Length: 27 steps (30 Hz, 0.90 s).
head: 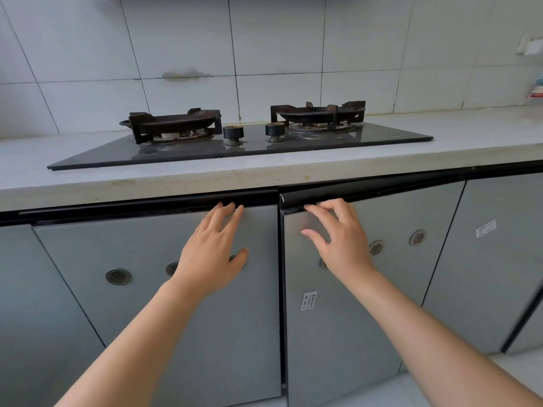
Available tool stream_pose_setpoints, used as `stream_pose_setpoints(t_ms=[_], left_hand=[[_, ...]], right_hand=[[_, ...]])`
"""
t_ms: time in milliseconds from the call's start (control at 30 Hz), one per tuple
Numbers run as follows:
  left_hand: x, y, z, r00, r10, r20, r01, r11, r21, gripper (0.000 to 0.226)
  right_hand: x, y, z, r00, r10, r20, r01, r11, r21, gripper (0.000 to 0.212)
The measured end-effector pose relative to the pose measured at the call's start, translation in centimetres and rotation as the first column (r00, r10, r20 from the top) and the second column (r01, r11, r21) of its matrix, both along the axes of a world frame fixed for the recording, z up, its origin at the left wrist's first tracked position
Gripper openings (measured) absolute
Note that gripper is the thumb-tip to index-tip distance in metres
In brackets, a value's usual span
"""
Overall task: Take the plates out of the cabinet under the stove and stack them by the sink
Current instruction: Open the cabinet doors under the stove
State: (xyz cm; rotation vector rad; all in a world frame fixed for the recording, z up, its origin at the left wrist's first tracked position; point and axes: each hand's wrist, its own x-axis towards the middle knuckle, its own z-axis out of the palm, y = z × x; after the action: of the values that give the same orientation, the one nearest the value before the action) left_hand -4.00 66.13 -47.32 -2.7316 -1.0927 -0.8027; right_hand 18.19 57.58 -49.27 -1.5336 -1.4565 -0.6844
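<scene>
Two grey cabinet doors hang under the black two-burner stove [241, 139]. My left hand [213, 254] lies flat on the left door [132, 304], fingertips at its black top handle strip. My right hand [338, 236] has its fingers hooked over the top strip of the right door [352, 304], which stands slightly ajar at its left edge. No plates are visible; the cabinet's inside is hidden behind the doors. No sink is in view.
A pale stone countertop [484, 142] runs left to right above the cabinets, with a tiled wall behind it. More grey cabinet doors [499, 259] flank both sides. White floor tiles [514, 374] show at the lower right.
</scene>
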Motion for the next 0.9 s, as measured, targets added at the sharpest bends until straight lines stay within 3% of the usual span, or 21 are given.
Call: stream_pose_setpoints(t_ms=[67, 200, 267, 333, 400, 467, 533, 900], left_hand=[[0.1, -0.5, -0.1, 0.999, -0.026, 0.045, 0.027, 0.999, -0.042, 0.072], [1.1, -2.9, -1.4, 0.951, -0.108, 0.291, 0.146, 0.983, -0.114, 0.061], [2.1, -4.1, -2.4, 0.898, -0.104, 0.429, 0.232, 0.937, -0.260, 0.050], [3.3, -5.3, -2.9, 0.825, -0.019, 0.565, 0.382, 0.755, -0.533, 0.037], [4.3, -6.2, -3.5, 0.765, 0.044, 0.642, 0.530, 0.524, -0.667, 0.028], [4.8, -7.0, -4.2, 0.746, 0.051, 0.664, 0.594, 0.400, -0.698, 0.027], [5.1, -7.7, -4.6, 0.744, 0.058, 0.666, 0.611, 0.342, -0.713, 0.027], [5.8, -9.7, -5.3, 0.706, -0.140, 0.694, 0.705, 0.234, -0.670, 0.014]], right_hand=[[0.1, -0.9, -0.1, 1.000, 0.019, 0.006, -0.019, 1.000, 0.018, 0.039], [0.1, -2.6, -0.2, 0.999, 0.040, 0.002, -0.040, 0.999, 0.020, 0.039], [0.0, -3.2, -0.2, 0.999, 0.044, -0.006, -0.044, 0.999, 0.004, 0.039], [-0.1, -3.8, 0.0, 0.999, 0.047, -0.025, -0.047, 0.999, -0.016, 0.039], [-0.2, -4.4, 0.1, 0.998, 0.045, -0.034, -0.046, 0.999, -0.023, 0.038], [-0.2, -5.2, 0.0, 0.998, 0.047, -0.030, -0.048, 0.999, -0.024, 0.038], [-0.2, -5.9, 0.0, 0.998, 0.051, -0.026, -0.052, 0.998, -0.038, 0.038], [-0.8, -10.5, 0.0, 0.990, 0.074, -0.118, -0.082, 0.995, -0.064, 0.043]])
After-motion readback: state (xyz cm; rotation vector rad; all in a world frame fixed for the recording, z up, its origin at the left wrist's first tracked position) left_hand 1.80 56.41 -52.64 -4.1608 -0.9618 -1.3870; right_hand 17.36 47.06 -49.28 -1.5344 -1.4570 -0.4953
